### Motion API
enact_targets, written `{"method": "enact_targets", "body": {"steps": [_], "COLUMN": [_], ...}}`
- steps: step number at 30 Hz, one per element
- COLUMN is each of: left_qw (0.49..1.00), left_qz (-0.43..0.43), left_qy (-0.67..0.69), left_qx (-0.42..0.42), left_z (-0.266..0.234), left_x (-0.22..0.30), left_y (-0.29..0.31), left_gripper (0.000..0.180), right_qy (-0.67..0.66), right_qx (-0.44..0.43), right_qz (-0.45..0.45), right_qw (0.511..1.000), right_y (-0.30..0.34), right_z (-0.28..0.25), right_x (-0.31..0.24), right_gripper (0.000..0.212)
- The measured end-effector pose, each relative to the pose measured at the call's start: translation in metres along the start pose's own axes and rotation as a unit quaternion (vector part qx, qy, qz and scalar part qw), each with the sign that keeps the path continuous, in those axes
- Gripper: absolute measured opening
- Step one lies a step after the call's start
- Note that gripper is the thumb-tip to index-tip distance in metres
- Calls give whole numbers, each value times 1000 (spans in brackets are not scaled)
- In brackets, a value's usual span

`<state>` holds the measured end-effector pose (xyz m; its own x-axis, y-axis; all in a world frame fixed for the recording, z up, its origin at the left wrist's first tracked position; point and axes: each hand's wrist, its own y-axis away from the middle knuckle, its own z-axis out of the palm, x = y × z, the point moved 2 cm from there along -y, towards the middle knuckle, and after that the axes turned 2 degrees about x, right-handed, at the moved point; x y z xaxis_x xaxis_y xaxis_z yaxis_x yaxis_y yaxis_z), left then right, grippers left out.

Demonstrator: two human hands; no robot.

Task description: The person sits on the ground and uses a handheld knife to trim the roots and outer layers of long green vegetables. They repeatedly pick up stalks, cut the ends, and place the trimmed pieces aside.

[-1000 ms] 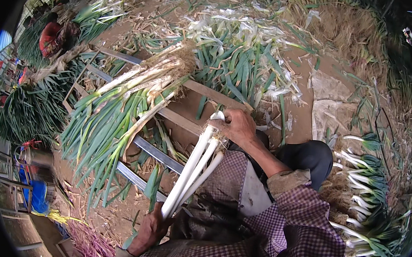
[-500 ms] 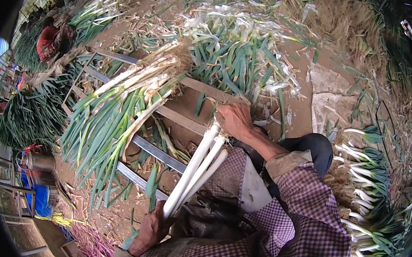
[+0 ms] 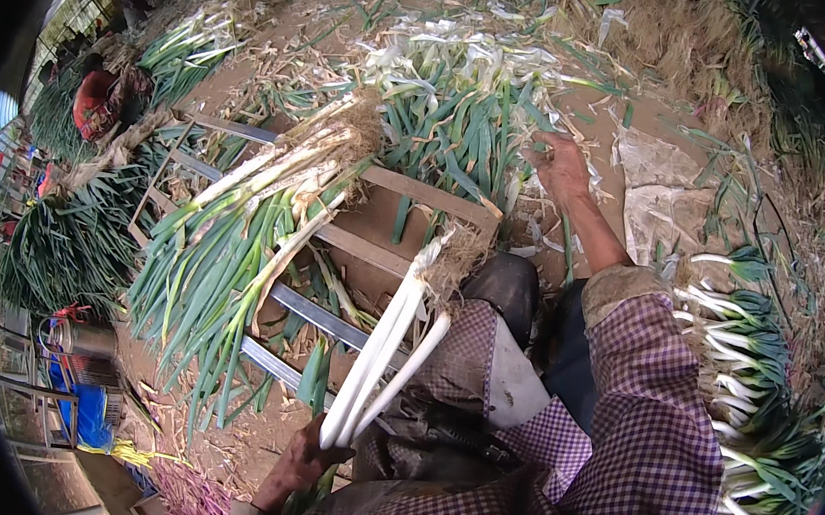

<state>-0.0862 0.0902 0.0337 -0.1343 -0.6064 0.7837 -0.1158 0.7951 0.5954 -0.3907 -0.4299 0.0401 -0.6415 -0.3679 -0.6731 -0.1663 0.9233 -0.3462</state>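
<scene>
My left hand (image 3: 297, 467) is closed round the lower shafts of several green onions (image 3: 374, 359), whose white stalks slant up across my lap with their roots (image 3: 452, 262) at the upper end. My right hand (image 3: 562, 170) is stretched out ahead, away from the stalks, its fingers bent and apart with nothing visible in them. Under it lies a heap of green leaves and pale peelings (image 3: 468, 113). On a low wood-and-metal frame (image 3: 325, 321) before me rests a bundle of unpeeled green onions (image 3: 255, 221), roots pointing up and away.
A long row of white-stalked green onions (image 3: 738, 362) lies along my right. At left are a dark green bundle (image 3: 67, 246), a blue bag (image 3: 89, 413) and a metal can (image 3: 87, 339). Farther off, a person in red (image 3: 95, 105) is bent low. Dry peelings litter the ground.
My right hand has left the root end of the green onions and swung forward and right over the peelings. The roots now show in full; my left hand keeps its hold.
</scene>
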Motion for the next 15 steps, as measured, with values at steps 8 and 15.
{"method": "enact_targets", "body": {"steps": [8,15], "left_qw": [991,981], "left_qz": [-26,-67], "left_qy": [102,121], "left_qx": [-87,-134], "left_z": [-33,-27], "left_x": [51,62], "left_y": [-3,-11], "left_gripper": [43,45], "right_qy": [-314,-743], "right_qx": [-307,-165], "right_qz": [16,83], "right_qw": [898,643], "right_y": [136,188], "right_z": [78,103], "right_x": [-90,-129], "right_gripper": [74,45]}}
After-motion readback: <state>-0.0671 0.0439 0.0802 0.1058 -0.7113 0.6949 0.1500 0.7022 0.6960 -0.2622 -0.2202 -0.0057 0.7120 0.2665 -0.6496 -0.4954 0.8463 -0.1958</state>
